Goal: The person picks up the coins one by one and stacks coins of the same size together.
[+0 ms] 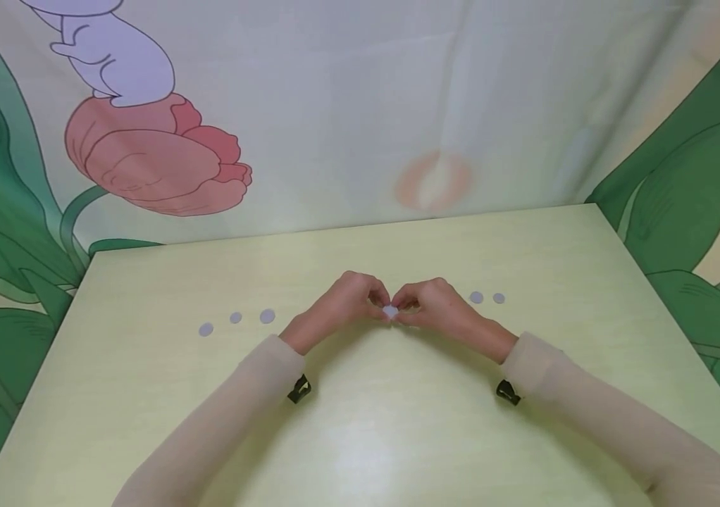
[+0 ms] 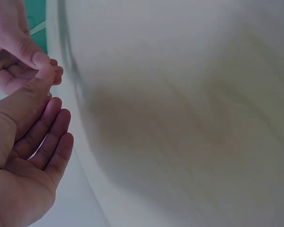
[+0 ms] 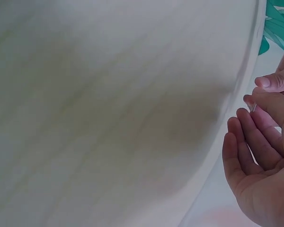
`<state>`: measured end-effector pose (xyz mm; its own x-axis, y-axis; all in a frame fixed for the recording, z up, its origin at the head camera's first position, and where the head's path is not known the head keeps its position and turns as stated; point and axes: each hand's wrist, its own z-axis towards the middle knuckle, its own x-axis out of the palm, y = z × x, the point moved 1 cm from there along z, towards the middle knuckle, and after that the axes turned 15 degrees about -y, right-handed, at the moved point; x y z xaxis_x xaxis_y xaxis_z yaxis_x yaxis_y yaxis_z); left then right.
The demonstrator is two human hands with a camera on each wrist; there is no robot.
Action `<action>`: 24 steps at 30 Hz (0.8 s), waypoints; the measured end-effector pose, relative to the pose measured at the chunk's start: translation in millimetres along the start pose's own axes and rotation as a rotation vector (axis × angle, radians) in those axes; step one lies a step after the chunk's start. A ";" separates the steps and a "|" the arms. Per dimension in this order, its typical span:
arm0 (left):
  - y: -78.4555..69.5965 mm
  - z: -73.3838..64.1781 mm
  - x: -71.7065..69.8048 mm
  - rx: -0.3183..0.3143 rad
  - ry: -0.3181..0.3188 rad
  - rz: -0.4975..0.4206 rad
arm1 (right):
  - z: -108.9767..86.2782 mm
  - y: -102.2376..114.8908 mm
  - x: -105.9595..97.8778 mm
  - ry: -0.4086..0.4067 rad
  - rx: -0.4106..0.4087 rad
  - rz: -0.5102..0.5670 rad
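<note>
Over the middle of the table, my left hand (image 1: 349,299) and right hand (image 1: 441,303) meet at the fingertips. Between them both pinch a small, pale silvery disc that looks like a coin (image 1: 390,310), its edges covered by thumbs and forefingers. From the left wrist view, the thumb and forefinger of the left hand (image 2: 31,156) come together at the right hand's fingertips, the other fingers loosely bent. In the right wrist view, a thin edge of the disc shows at the fingertips of the right hand (image 3: 265,146).
Three silvery coin-like discs lie left of the hands, the largest (image 1: 268,316) nearest them. Two more, a bigger one (image 1: 477,297) and a smaller one (image 1: 499,298), lie to the right. Behind the pale table (image 1: 360,436) hangs a printed curtain (image 1: 347,127).
</note>
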<state>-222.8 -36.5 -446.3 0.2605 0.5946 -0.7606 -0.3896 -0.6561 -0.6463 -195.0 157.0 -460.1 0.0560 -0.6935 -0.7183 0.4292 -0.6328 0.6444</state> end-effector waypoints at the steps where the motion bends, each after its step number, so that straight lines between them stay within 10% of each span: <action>1: 1.6 -1.7 0.6 0.002 -0.002 -0.001 | -0.1 0.8 1.9 0.005 -0.012 -0.002; 11: 11.3 -13.7 2.8 0.053 0.008 0.029 | -0.6 2.2 16.6 0.018 -0.113 -0.088; 24: 19.8 -13.5 2.2 0.041 0.047 -0.023 | -0.5 7.0 16.2 0.063 -0.041 -0.094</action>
<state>-218.0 -54.4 -461.6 0.3105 0.5863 -0.7482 -0.4184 -0.6225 -0.6614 -190.7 141.5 -467.4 0.0699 -0.6079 -0.7909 0.4718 -0.6784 0.5632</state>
